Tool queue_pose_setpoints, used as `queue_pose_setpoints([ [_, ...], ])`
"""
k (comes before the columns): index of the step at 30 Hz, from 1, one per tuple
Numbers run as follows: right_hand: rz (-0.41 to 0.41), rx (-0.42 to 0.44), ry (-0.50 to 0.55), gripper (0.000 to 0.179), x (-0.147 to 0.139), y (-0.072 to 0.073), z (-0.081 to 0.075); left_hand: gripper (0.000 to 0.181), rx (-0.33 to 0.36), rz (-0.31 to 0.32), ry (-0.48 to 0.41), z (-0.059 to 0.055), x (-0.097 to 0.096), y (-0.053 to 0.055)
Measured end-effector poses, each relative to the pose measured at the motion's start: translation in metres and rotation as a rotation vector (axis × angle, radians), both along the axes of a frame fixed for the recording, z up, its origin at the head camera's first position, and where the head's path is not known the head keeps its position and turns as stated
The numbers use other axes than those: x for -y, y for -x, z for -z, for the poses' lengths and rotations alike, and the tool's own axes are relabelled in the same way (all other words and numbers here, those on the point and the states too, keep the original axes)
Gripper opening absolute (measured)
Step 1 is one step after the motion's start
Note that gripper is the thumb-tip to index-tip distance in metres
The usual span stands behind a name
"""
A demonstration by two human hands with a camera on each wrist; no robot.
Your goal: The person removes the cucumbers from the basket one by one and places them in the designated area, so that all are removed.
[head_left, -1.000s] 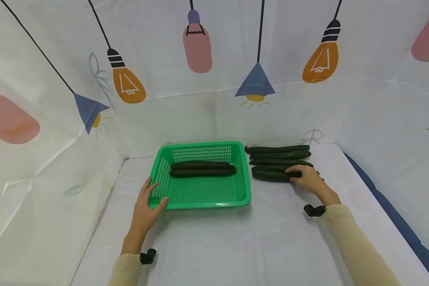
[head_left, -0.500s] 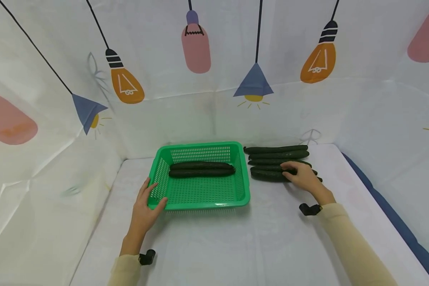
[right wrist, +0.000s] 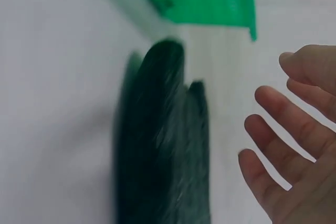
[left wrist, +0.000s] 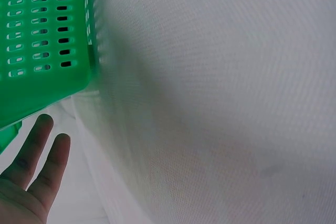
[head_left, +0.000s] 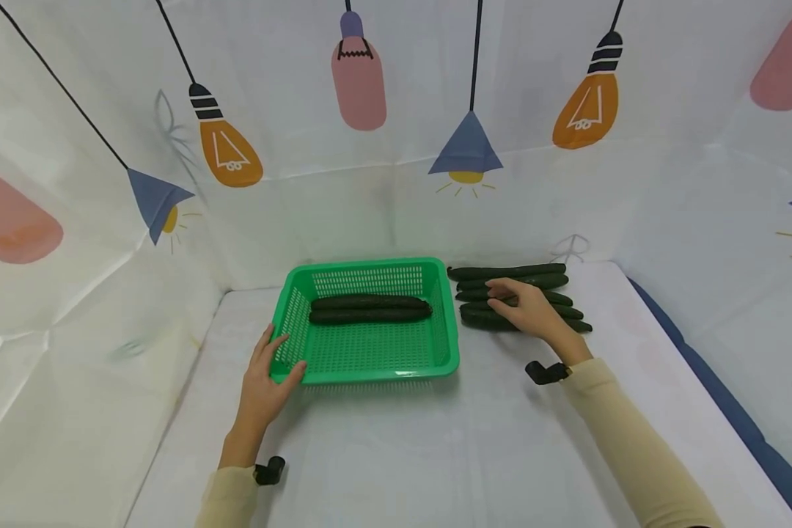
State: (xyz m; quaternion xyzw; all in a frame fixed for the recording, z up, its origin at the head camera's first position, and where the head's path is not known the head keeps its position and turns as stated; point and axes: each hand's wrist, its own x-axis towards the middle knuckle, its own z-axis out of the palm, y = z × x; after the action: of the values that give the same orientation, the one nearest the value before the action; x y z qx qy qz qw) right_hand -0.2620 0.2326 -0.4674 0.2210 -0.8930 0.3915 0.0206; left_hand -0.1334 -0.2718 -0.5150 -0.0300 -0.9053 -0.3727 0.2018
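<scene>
Bare right hand [head_left: 528, 312] poised over five long, dark-green cucumbers [head_left: 473, 296]

Fingers apart, holding nothing, hover above the row, which lies crosswise beneath, ends toward a green, perforated plastic basket [head_left: 376, 379] just left. The bare left hand [head_left: 264, 389], fingers spread, is farther off, at the basket's near-left corner.

On the white cloth-covered counter [head_left: 383, 455], two long dark-green cucumbers [head_left: 369, 316] lie in the back half of a rectangular green plastic basket [head_left: 376, 378]; right of it, five loose cucumbers [head_left: 473, 295] line up front to back.
</scene>
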Motion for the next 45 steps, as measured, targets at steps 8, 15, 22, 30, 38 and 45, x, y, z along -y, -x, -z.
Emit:
queue_pose_setpoints([
  [8,-0.067,-0.010,0.041,0.046,0.042,0.005,-0.027,0.066,0.011,-0.006,-0.016,0.000,0.003,-0.001],
  [15,-0.135,-0.007,0.070,0.050,0.073,0.007,-0.044,0.066,-0.005,0.004,-0.017,-0.003,-0.001,0.000],
  [22,-0.210,0.023,0.058,0.055,0.103,0.007,-0.048,0.065,0.001,-0.003,-0.011,0.001,0.000,-0.005],
  [30,-0.264,0.129,0.024,0.063,0.129,0.014,-0.051,0.064,-0.002,-0.009,-0.006,0.000,0.000,-0.004],
  [38,-0.299,0.181,0.004,0.068,0.150,0.018,-0.045,0.066,0.011,-0.022,-0.012,0.002,-0.002,-0.004],
  [45,-0.288,0.162,-0.004,0.070,0.166,0.024,-0.035,0.065,-0.008,-0.007,-0.012,0.001,-0.001,-0.002],
])
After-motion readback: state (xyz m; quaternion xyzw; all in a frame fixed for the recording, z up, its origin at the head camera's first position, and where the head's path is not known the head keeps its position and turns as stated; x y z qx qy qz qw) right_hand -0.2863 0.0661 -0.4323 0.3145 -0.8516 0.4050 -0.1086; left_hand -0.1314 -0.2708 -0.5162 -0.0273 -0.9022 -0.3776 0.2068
